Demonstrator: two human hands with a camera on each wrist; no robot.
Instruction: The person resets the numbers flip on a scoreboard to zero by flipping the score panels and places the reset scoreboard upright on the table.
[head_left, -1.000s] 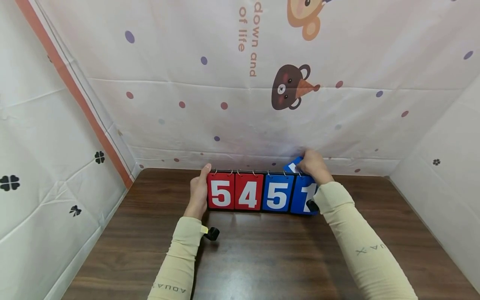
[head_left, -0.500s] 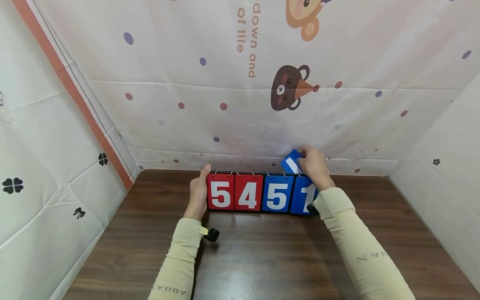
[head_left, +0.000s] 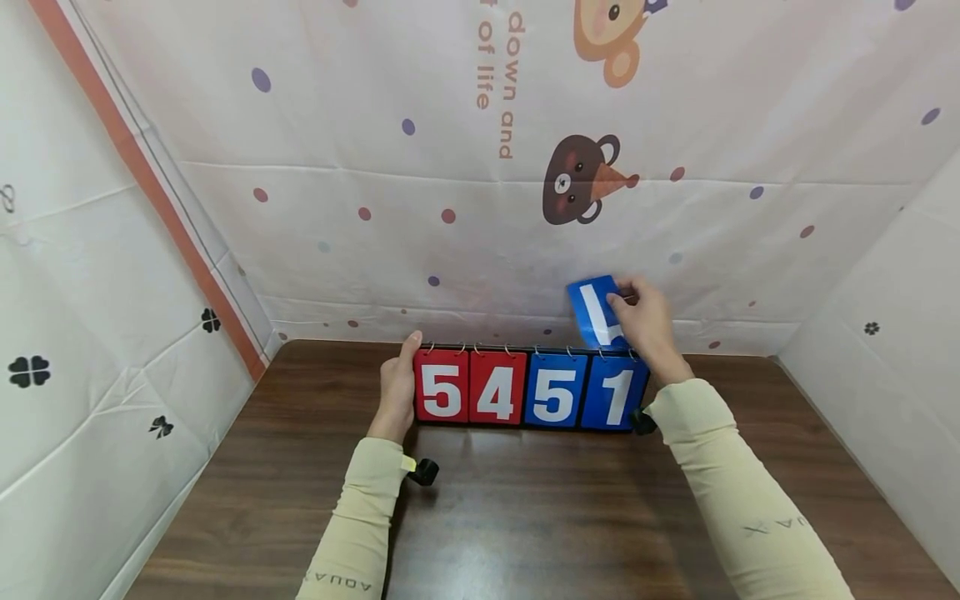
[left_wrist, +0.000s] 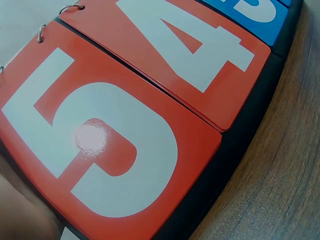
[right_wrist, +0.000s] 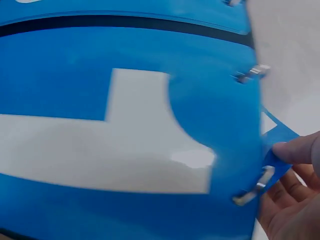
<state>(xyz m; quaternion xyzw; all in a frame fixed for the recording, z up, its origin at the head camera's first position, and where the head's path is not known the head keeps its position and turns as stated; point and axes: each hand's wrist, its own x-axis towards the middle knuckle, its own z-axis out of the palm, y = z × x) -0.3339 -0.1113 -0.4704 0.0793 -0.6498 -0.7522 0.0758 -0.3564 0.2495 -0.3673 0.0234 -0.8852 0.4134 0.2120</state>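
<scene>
Head view: scoreboard (head_left: 531, 387) crosswise, digits (head_left: 618, 400) upright, left fingers (head_left: 409, 345) round 1 end, right fingers (head_left: 622, 307) tight on inverted card (head_left: 595, 310)

Both arms reach forward. The left forearm (head_left: 348, 512) rises steeply to a nearly straight wrist (head_left: 385, 432); the left hand (head_left: 393, 379) holds its thumb (head_left: 410, 346) upward, most of its fingers hidden. The right forearm (head_left: 738, 483) slants inward from the right. The right hand (head_left: 649, 327) is raised higher, thumb and fingers (right_wrist: 286, 192) pinching, some fingers loosely bent.
</scene>
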